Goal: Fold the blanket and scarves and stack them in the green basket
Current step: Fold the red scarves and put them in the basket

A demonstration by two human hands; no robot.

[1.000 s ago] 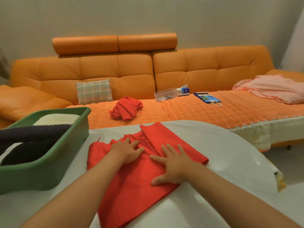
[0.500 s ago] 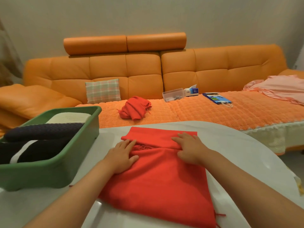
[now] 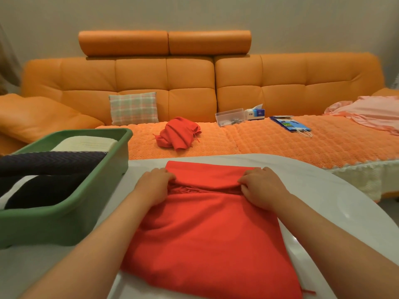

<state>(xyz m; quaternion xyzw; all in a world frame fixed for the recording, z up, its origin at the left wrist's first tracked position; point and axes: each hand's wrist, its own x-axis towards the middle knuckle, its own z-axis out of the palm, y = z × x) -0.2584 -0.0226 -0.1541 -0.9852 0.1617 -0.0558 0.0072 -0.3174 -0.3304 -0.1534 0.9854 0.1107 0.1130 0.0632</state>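
An orange sofa [image 3: 190, 83] fills the back of the room, and in front of it a white table [image 3: 323, 190] carries your work. On that table the red scarf [image 3: 207, 229] lies flat beneath both your forearms, its far end doubled back toward you. Your left hand [image 3: 154, 186] sits at the left end of that fold and your right hand [image 3: 262, 187] at the right end. On each, the fingers [image 3: 170, 176] are curled in and pinch the folded edge, knuckles up. Between your two sets of fingertips the fold sags a little, and a line of fringe [image 3: 185, 188] peeks out from under it. Just off to the left of your left fingers stands the green basket [image 3: 71, 214], close beside the scarf but not touching it. Inside it a dark folded cloth [image 3: 51, 162] lies nearest you, and a cream folded blanket [image 3: 86, 143] sits at the far end. Straight beyond your fingers, up on the sofa seat, a crumpled scarf [image 3: 179, 134], also red, waits in a heap, well apart from your hands. A plaid cushion [image 3: 133, 108] leans on the backrest beyond your left fingers. Beyond your right fingers you have a clear box [image 3: 230, 117], a tissue box [image 3: 255, 112] touching it, and a blue bag [image 3: 289, 125] lying flat. Far off to the right of them a pink cloth [image 3: 371, 113] spreads over the seat.
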